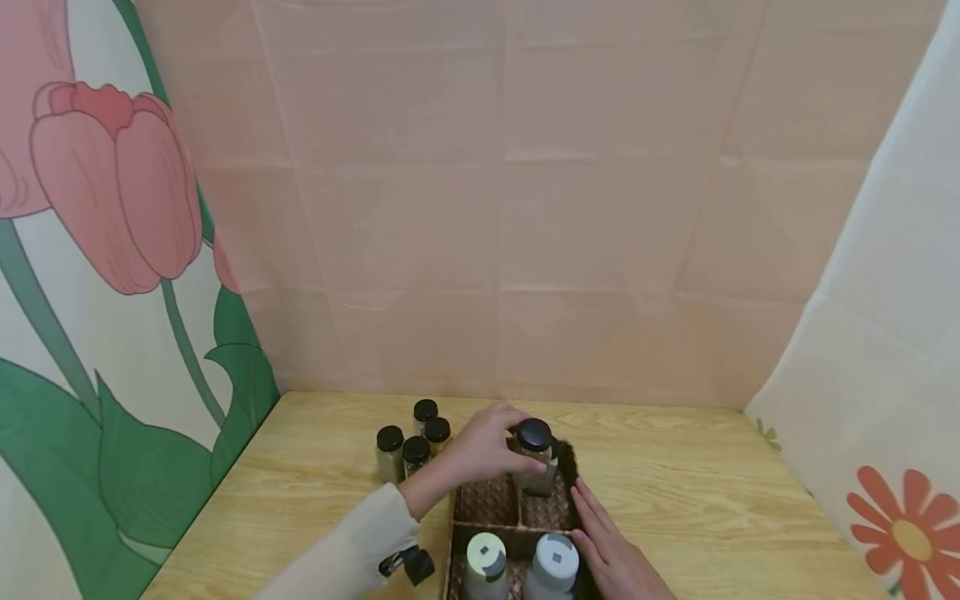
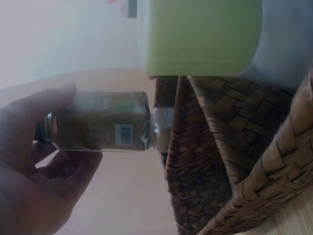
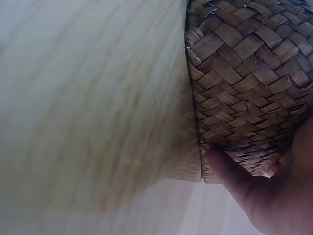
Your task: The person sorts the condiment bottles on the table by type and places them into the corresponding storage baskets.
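My left hand grips a spice jar with a black lid, above the back right compartment of a divided woven basket. In the left wrist view the thumb and fingers close round the lid end of this glass jar, and a barcode shows on its label. Just beyond it, partly hidden, another jar stands in the basket. Along the basket's right outer wall lies my right hand, fingers extended and touching the weave. Its thumb or a finger presses that wall in the right wrist view.
Several black-lidded jars stand on the wooden table left of the basket. A green-capped bottle and a white-capped bottle occupy the front compartments. A pinkish sheet hangs behind the table.
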Available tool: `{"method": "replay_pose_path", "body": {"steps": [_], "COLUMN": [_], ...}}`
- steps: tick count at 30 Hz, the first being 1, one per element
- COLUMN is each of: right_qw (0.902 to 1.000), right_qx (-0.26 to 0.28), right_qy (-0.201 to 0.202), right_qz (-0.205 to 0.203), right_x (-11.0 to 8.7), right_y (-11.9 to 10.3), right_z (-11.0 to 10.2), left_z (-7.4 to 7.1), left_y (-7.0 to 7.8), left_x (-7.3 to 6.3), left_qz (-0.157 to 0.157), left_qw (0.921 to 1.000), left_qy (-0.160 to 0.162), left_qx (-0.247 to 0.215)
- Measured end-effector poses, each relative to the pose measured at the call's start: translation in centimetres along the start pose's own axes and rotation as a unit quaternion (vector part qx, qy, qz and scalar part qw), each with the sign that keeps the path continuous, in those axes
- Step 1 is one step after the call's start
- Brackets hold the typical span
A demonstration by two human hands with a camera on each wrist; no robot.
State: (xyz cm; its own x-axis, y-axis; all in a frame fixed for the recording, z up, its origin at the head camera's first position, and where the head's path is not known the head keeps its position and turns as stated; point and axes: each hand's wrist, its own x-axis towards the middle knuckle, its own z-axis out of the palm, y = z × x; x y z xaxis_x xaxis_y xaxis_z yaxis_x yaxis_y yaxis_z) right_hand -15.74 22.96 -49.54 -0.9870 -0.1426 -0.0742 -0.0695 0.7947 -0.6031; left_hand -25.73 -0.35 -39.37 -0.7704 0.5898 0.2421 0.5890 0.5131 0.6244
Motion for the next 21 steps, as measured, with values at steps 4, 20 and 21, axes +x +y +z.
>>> {"method": "replay_pose_path", "body": {"steps": [4, 20, 21], "right_qw": [1.0, 1.0, 0.9999], "right_qx": [0.002, -0.003, -0.004], "right_qy": [-0.001, 0.006, 0.006], "right_qz": [0.003, 0.006, 0.007], "right_x": [0.1, 0.0, 0.0], "right_y": [0.1, 0.2, 0.1], "right_z": [0.0, 0.1, 0.1], "left_z": [0.5, 2.8, 3.0], "left_y": [-0.1, -0.9, -0.9], "left_x": [0.4, 1.6, 1.6], "left_qz": [-0.005, -0.022, -0.022], "left_qw": [0.9999, 0.999, 0.999], "left_qy": [-0.012, -0.033, -0.033], "left_qx": [-0.001, 0.019, 0.02]}}
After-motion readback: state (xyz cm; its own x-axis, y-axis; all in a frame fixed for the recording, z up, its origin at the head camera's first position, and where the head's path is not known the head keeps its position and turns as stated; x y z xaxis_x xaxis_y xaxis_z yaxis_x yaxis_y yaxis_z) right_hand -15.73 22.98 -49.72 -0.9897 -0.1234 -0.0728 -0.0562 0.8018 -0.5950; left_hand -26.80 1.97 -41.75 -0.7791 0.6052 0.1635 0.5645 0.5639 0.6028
